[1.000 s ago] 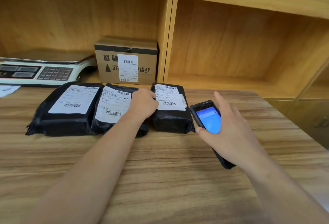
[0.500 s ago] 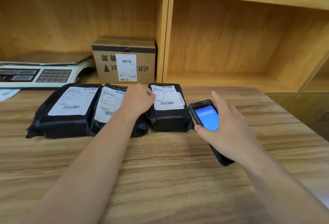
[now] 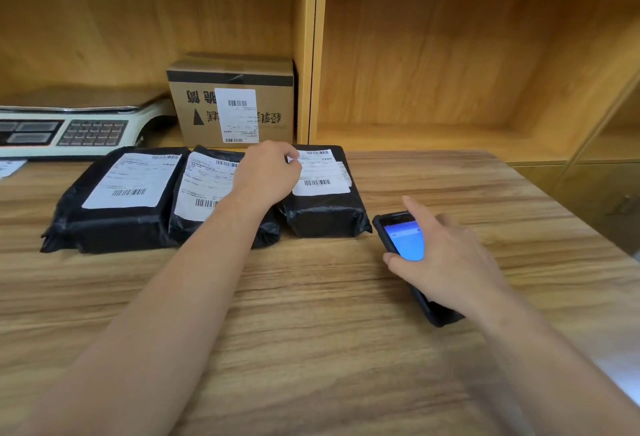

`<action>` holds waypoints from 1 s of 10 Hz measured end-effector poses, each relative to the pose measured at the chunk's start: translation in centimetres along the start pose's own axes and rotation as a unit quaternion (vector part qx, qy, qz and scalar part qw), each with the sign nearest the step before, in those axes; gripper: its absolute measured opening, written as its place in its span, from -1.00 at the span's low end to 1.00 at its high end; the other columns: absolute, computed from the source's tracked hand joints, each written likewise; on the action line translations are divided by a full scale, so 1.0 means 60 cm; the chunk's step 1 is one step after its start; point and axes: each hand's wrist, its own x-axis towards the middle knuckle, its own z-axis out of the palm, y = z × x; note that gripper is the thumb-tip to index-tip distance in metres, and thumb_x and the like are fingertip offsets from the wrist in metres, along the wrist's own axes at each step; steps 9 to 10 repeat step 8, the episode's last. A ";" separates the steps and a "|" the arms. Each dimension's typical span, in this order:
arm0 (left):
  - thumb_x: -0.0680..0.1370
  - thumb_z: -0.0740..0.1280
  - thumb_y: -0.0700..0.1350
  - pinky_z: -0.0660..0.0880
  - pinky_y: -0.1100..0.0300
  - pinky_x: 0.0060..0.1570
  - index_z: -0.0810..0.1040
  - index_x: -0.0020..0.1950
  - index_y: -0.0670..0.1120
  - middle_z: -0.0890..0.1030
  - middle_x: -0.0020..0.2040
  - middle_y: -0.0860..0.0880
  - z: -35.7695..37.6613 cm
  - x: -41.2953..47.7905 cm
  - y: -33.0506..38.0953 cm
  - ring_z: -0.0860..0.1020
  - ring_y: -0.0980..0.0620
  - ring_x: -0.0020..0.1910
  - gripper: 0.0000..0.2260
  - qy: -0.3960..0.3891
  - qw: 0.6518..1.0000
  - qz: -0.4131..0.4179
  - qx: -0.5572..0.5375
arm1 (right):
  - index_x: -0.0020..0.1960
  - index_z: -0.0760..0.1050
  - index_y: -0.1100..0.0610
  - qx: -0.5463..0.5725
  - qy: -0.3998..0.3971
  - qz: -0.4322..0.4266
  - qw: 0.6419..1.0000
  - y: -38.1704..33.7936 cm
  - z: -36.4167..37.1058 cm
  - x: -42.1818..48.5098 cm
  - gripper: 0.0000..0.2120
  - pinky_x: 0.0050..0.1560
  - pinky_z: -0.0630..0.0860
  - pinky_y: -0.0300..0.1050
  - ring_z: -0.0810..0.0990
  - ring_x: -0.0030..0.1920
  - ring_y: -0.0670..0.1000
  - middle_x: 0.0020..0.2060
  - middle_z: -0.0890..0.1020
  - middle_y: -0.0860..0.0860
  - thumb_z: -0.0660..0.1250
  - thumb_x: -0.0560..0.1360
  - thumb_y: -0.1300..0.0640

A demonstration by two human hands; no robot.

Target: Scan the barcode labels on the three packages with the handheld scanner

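Three black plastic-wrapped packages with white barcode labels lie in a row on the wooden table: a left package (image 3: 117, 200), a middle package (image 3: 204, 189) and a right package (image 3: 325, 200). My left hand (image 3: 266, 172) rests with curled fingers over the gap between the middle and right packages, touching the right label's left edge. My right hand (image 3: 446, 259) grips a black handheld scanner (image 3: 401, 238) with a lit blue screen, low over the table just right of the right package.
A cardboard box (image 3: 232, 103) with a label stands in the wooden shelf unit (image 3: 450, 54) behind the packages. A white electronic scale (image 3: 76, 127) sits at the back left, with a paper slip (image 3: 10, 167) beside it.
My right hand has lowered the scanner toward the table, right of the packages. My left hand has stayed between the middle and right packages, edging slightly onto the right label.
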 end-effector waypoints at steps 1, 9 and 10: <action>0.60 0.28 -0.08 0.57 0.03 0.06 0.68 0.27 0.04 0.69 0.22 -0.03 0.000 0.000 0.001 0.60 -0.07 0.13 -0.70 -0.005 1.000 0.001 -0.002 | 0.58 -0.08 -0.28 -0.047 -0.014 0.004 0.999 0.005 0.017 -0.010 -0.11 -0.04 0.47 0.03 0.42 0.23 0.13 0.27 0.44 0.00 0.26 0.38 -0.40; 0.61 0.26 -0.13 0.51 0.05 0.12 0.65 0.33 -0.01 0.64 0.33 -0.08 0.003 -0.023 0.025 0.58 -0.10 0.22 -0.67 -0.038 0.999 0.029 -0.005 | 0.60 -0.13 -0.22 -0.123 -0.016 0.000 0.992 0.015 0.040 -0.040 -0.13 0.10 0.46 0.03 0.39 0.28 0.14 0.36 0.40 0.04 0.15 0.43 -0.47; 0.61 0.26 -0.13 0.51 0.05 0.12 0.65 0.33 -0.01 0.64 0.33 -0.08 0.003 -0.023 0.025 0.58 -0.10 0.22 -0.67 -0.038 0.999 0.029 -0.005 | 0.60 -0.13 -0.22 -0.123 -0.016 0.000 0.992 0.015 0.040 -0.040 -0.13 0.10 0.46 0.03 0.39 0.28 0.14 0.36 0.40 0.04 0.15 0.43 -0.47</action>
